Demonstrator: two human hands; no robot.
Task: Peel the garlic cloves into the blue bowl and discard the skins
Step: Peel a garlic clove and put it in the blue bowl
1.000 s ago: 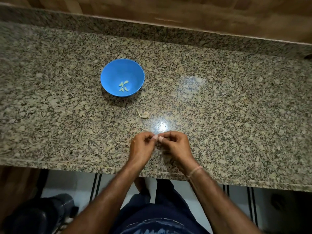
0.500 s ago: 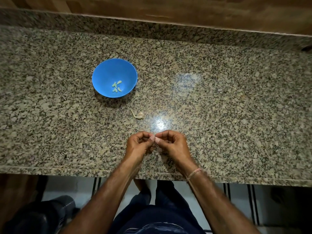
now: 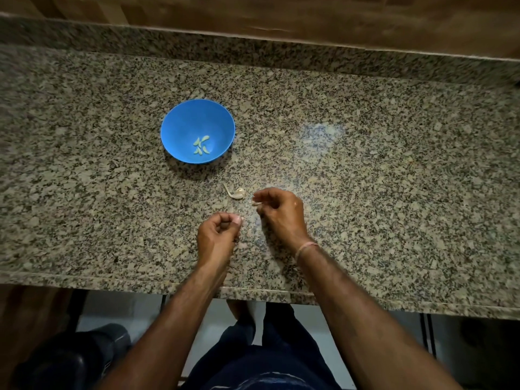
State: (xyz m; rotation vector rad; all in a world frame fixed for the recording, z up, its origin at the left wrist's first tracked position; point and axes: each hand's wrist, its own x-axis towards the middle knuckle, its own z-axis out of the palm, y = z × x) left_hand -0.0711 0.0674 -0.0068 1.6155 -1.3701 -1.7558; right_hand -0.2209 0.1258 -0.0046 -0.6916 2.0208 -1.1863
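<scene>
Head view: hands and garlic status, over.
Left hand, right hand curled; contents unclear. Pale peeled cloves in round blue bowl. Papery garlic remnant on granite counter.

Garlic peeling on the granite counter (image 3: pixel 394 164)
Peeled cloves (image 3: pixel 201 146) in the blue bowl (image 3: pixel 185 119); garlic scrap (image 3: pixel 237 193) near its front-right, left hand (image 3: pixel 218 235) and right hand (image 3: pixel 278 211) curled past that, apart.

The left hand (image 3: pixel 218 235) hides whatever lies inside its curled fingers — the pale bit (image 3: pixel 255 204) at the right hand (image 3: pixel 278 212) is too small to tell.
</scene>
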